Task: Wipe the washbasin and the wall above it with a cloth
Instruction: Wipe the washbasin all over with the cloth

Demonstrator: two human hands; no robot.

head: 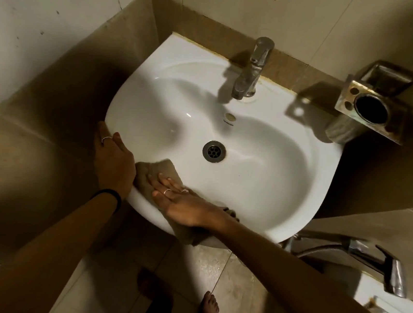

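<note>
On the near-left rim of the white washbasin, the right hand is pressing a brown cloth flat with straight, spread fingers, the cloth draping over the front edge. The left hand is resting on the basin's left rim beside it, fingers curving over the edge. Behind, the chrome tap is standing against the tiled wall.
</note>
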